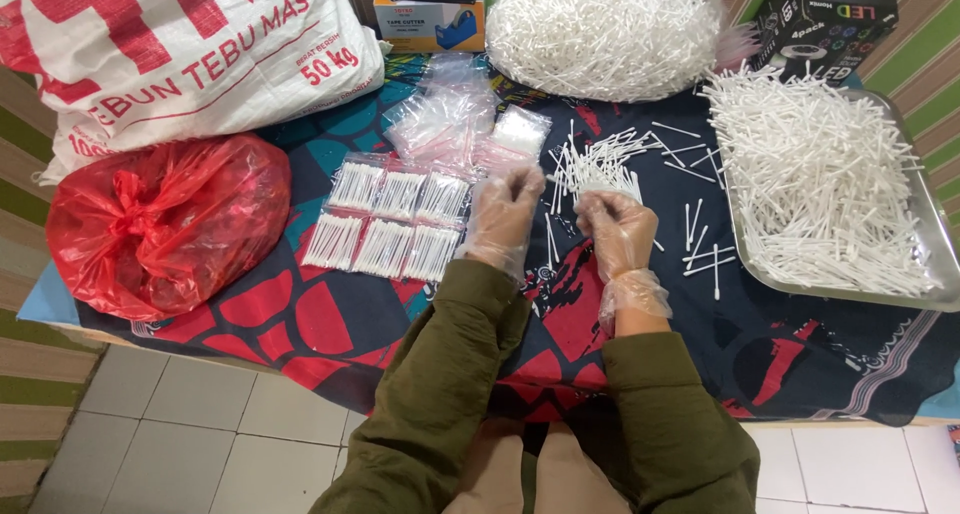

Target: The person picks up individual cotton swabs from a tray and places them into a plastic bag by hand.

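Gloved, our left hand (pixel 503 214) and right hand (pixel 618 232) pinch a bundle of cotton swabs (pixel 592 174) at mid-bench, apparently gathering a count, likely bound next for a clear packet (pixel 522 129).

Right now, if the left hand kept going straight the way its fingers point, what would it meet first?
Likely the flat clear packet just beyond the left hand, then the crumpled empty clear bags. Depth is hard to judge from this one view.

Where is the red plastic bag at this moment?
In the head view, the red plastic bag lies at the table's left edge, below the big white sack and left of the filled swab packets.
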